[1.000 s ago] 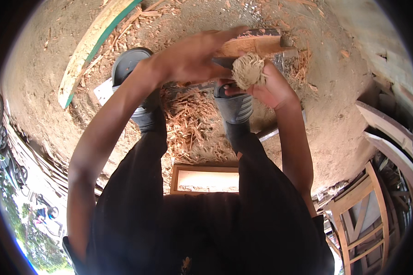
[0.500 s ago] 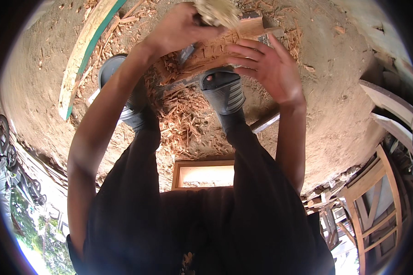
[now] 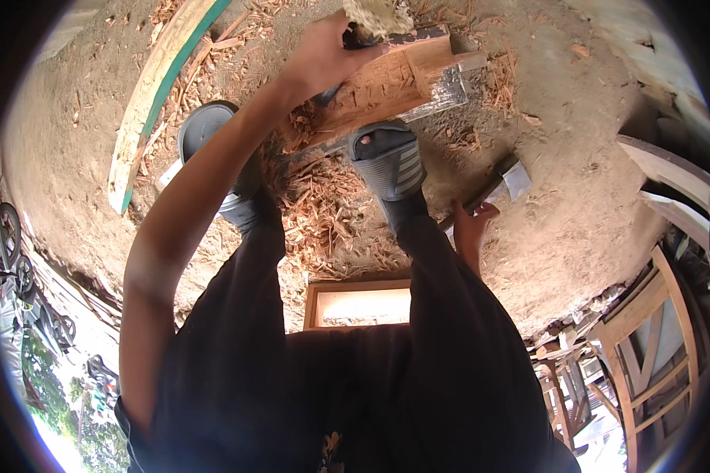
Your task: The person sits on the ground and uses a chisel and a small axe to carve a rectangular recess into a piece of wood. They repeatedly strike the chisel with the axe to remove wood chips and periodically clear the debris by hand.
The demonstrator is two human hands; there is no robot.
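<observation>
The left hand rests on the carved wood block, right hand well apart.

Right hand half behind leg

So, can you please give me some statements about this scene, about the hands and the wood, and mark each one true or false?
1. The left hand is up at the reddish wood block. True.
2. The right hand rests on top of that block. False: it is low beside the right leg, at the handle of the hatchet lying on the ground.
3. One foot in a grey sandal stands against the block. True.
4. The ground under the block is clean tiles. False: it is bare dirt strewn with wood chips.
5. A long plank with a green edge lies to the person's left. True.
</observation>
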